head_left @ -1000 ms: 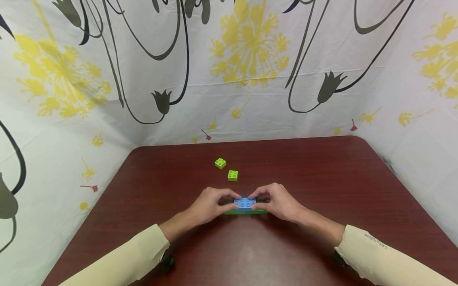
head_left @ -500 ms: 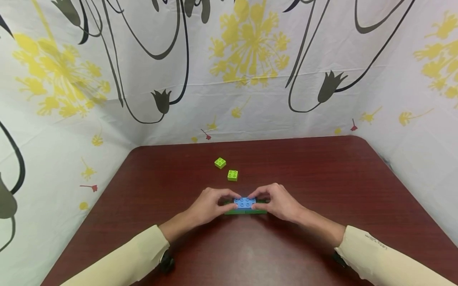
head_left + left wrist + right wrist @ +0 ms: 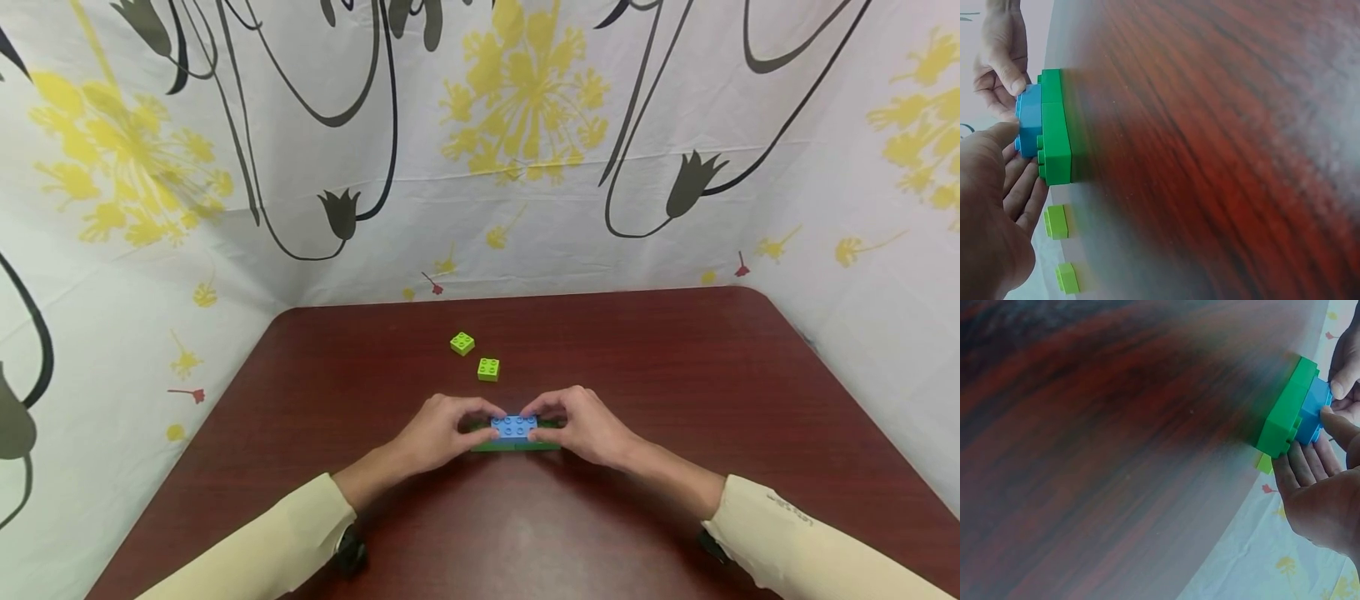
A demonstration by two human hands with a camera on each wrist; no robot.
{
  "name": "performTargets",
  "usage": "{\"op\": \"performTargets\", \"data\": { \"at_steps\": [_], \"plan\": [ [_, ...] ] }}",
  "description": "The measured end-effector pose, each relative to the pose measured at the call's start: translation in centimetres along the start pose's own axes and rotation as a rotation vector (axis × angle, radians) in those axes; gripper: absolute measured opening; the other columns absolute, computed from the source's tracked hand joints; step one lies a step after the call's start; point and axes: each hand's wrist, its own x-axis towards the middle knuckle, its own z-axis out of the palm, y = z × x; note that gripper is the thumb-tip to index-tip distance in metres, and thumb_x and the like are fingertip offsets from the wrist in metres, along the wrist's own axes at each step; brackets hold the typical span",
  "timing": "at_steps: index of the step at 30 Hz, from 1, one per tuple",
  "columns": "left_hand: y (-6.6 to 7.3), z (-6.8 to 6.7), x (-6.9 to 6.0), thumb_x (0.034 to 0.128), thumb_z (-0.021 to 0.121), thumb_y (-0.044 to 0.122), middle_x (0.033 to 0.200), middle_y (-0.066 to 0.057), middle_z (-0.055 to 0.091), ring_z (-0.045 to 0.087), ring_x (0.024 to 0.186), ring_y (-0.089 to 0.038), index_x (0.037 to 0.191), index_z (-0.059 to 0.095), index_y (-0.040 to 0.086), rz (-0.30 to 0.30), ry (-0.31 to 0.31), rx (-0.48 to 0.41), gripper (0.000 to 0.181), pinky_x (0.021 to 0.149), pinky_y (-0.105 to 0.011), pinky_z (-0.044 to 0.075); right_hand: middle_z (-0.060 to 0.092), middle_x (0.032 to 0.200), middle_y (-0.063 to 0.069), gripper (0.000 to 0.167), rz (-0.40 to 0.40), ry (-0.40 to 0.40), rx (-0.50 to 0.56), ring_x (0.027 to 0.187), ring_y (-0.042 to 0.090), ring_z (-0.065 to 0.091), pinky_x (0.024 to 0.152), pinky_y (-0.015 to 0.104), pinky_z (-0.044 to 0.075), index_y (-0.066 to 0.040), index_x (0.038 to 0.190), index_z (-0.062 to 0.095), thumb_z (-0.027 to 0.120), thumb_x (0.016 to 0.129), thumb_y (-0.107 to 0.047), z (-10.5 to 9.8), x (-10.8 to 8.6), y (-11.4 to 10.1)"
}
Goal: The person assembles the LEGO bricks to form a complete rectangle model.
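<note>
A blue brick [image 3: 513, 427] with several studs sits on top of two green bricks [image 3: 495, 446] that stand end to end, bridging the line between them. My left hand [image 3: 441, 429] pinches the blue brick's left end between thumb and fingers. At its right end, my right hand [image 3: 588, 425] pinches the same brick. The left wrist view shows the blue brick [image 3: 1030, 120] resting against the studded side of the green bricks [image 3: 1055, 134]. In the right wrist view, my right thumb lies on the blue brick [image 3: 1314, 411], beside the green bricks [image 3: 1285, 412].
Two lime bricks lie behind the hands, one nearer [image 3: 488, 370] and one farther back to the left [image 3: 462, 343]. The dark red table [image 3: 637, 350] ends at a patterned cloth [image 3: 555, 242] at the back and sides.
</note>
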Motion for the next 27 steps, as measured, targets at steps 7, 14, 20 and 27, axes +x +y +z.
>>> {"op": "performTargets", "data": {
  "at_steps": [7, 14, 20, 27],
  "plan": [
    [-0.4, -0.2, 0.2, 0.0991, 0.079, 0.029, 0.120, 0.009, 0.076, 0.070, 0.103, -0.005, 0.127, 0.077, 0.019, 0.028, -0.014, 0.003, 0.030, 0.094, -0.030, 0.059, 0.077, 0.112, 0.006, 0.024, 0.001, 0.000, 0.001, 0.100, 0.020, 0.075, 0.092, 0.045, 0.062, -0.006, 0.114, 0.080, 0.086, 0.090, -0.006, 0.0, 0.0, 0.0],
    [-1.0, -1.1, 0.8, 0.1009, 0.077, 0.029, 0.125, 0.011, 0.075, 0.069, 0.114, -0.006, 0.131, 0.075, 0.019, 0.029, 0.032, 0.036, 0.032, 0.101, -0.036, 0.057, 0.078, 0.112, 0.007, 0.025, 0.020, 0.004, 0.004, 0.099, 0.020, 0.074, 0.092, 0.046, 0.061, -0.006, 0.114, 0.081, 0.086, 0.090, -0.008, 0.0, 0.1, 0.0],
    [-1.5, -2.5, 1.9, 0.0977, 0.081, 0.022, 0.131, 0.004, 0.073, 0.072, 0.115, -0.022, 0.137, 0.071, 0.016, 0.000, 0.153, 0.034, 0.041, 0.100, -0.045, 0.058, 0.078, 0.112, 0.006, 0.024, 0.033, 0.002, 0.008, 0.099, 0.020, 0.074, 0.092, 0.045, 0.061, -0.007, 0.114, 0.081, 0.086, 0.090, -0.009, -0.1, 0.1, -0.1],
    [-2.2, -3.5, 3.2, 0.0957, 0.083, 0.020, 0.146, -0.002, 0.066, 0.069, 0.121, -0.034, 0.149, 0.063, 0.017, -0.045, 0.227, 0.023, 0.057, 0.104, -0.052, 0.055, 0.078, 0.111, 0.006, 0.025, 0.034, 0.003, 0.013, 0.097, 0.018, 0.073, 0.091, 0.044, 0.062, -0.007, 0.114, 0.081, 0.086, 0.090, -0.007, -0.1, 0.0, -0.2]
  ]
}}
